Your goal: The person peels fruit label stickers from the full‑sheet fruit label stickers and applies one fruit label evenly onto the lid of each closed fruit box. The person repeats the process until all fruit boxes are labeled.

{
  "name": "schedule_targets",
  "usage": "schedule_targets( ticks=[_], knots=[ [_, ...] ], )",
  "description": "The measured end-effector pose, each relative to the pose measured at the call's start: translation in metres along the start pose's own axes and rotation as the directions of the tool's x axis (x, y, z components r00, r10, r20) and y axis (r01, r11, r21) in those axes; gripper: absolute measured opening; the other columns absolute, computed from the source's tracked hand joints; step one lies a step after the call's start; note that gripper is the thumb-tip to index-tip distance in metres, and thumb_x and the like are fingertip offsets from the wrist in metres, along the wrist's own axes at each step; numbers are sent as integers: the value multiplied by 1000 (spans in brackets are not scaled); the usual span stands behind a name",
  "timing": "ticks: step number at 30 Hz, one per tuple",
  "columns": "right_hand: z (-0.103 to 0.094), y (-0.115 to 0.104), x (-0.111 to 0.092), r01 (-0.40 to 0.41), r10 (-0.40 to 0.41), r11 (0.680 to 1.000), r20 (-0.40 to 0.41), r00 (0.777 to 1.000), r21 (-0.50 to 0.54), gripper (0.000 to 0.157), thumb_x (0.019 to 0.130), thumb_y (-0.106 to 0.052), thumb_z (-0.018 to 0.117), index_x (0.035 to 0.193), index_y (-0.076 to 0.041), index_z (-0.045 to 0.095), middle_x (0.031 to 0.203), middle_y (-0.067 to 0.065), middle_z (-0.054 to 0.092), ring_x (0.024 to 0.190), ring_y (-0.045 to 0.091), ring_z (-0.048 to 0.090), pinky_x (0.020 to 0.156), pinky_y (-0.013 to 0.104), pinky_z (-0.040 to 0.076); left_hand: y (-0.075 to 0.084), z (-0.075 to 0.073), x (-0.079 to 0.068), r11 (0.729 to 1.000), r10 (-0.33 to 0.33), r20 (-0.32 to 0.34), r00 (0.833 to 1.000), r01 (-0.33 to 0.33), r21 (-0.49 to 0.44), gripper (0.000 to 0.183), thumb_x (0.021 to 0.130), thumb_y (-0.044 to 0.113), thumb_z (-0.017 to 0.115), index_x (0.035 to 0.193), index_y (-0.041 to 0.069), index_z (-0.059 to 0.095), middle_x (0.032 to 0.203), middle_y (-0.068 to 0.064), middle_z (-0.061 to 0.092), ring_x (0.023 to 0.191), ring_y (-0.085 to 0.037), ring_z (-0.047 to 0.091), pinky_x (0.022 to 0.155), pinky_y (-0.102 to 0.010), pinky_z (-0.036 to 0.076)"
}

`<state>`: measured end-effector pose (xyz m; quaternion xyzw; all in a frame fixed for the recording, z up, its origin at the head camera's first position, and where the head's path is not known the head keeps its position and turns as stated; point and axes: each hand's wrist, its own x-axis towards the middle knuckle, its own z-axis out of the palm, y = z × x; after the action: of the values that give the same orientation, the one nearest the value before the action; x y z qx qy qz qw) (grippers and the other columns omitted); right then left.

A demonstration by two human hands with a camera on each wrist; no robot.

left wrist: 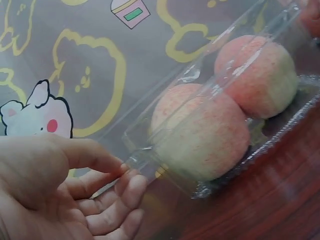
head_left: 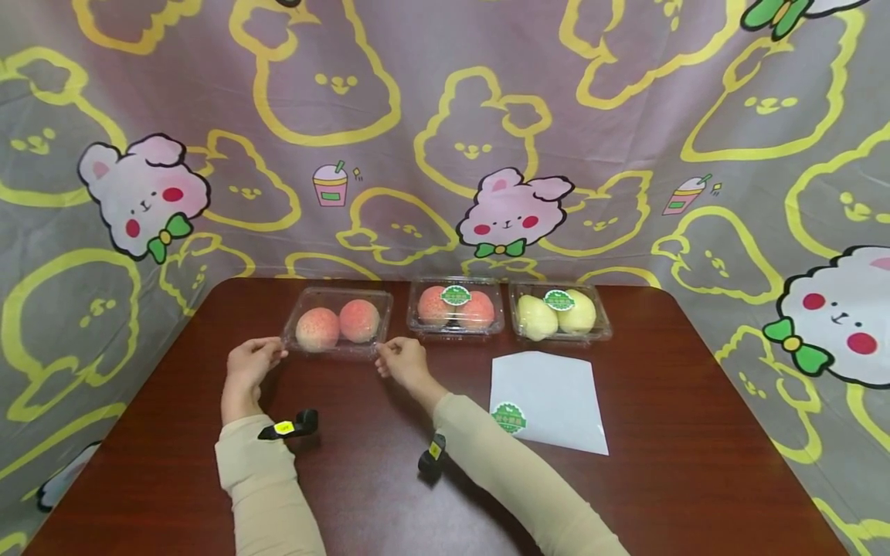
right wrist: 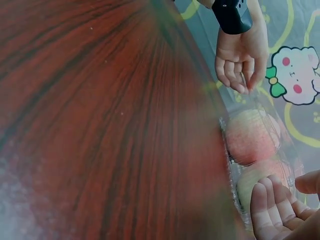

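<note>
Two pink-and-yellow peaches [head_left: 317, 329] sit side by side in a clear plastic fruit box [head_left: 332, 295] at the back left of the table. My left hand [head_left: 252, 369] is at the box's front left corner. In the left wrist view, the thumb and forefinger of the left hand [left wrist: 85, 185] pinch the clear edge of the box. At the front right corner is my right hand [head_left: 406, 363], its thumb and forefinger pinching the plastic there. The right wrist view has the right hand [right wrist: 287, 212] low beside a peach [right wrist: 252, 137], its other fingers loosely bent.
Right of it stand a second clear box with two peaches [head_left: 476, 309] and a third with yellow pears [head_left: 577, 313], both with green round stickers. A white sheet [head_left: 556, 401] with a green sticker [head_left: 509, 418] lies in front of them. A patterned curtain [head_left: 389, 77] hangs behind.
</note>
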<state>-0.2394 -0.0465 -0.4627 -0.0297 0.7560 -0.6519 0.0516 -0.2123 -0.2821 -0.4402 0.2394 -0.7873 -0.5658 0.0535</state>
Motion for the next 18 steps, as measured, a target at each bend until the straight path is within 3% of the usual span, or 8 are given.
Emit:
schedule_targets(
  ticks=[5, 11, 15, 18],
  knots=[
    [-3, -1, -6, -20, 20, 1000, 26, 999, 0, 20, 93, -9, 61, 90, 11, 66, 79, 29, 71, 47, 5, 54, 52, 26, 56, 0, -11, -6, 994, 35, 114, 993, -46, 96, 43, 101, 20, 42, 131, -10, 46, 92, 4, 60, 73, 7, 56, 70, -9, 50],
    [-9, 0, -15, -11, 12, 1000, 67, 998, -4, 22, 92, -7, 61, 89, 14, 65, 79, 33, 69, 45, 5, 54, 50, 26, 56, 0, -27, -13, 983, 61, 263, 963, -103, 150, 44, 100, 19, 43, 129, -15, 45, 82, 14, 62, 74, 7, 58, 72, -12, 52],
    [-14, 2, -17, -15, 17, 1000, 102, 995, -23, 23, 92, -10, 62, 90, 13, 66, 77, 31, 69, 45, 6, 55, 50, 27, 56, 0, -32, -15, 980, 73, 316, 946, -126, 151, 45, 100, 18, 45, 128, -18, 44, 79, 15, 65, 73, 7, 60, 71, -12, 52],
    [-17, 2, -16, -15, 20, 999, 125, 992, -39, 24, 92, -13, 63, 92, 11, 66, 76, 30, 69, 46, 7, 55, 51, 28, 57, 0, -35, -13, 979, 82, 321, 944, -137, 152, 47, 101, 21, 46, 128, -17, 44, 78, 16, 66, 73, 7, 62, 71, -12, 52]
  ],
)
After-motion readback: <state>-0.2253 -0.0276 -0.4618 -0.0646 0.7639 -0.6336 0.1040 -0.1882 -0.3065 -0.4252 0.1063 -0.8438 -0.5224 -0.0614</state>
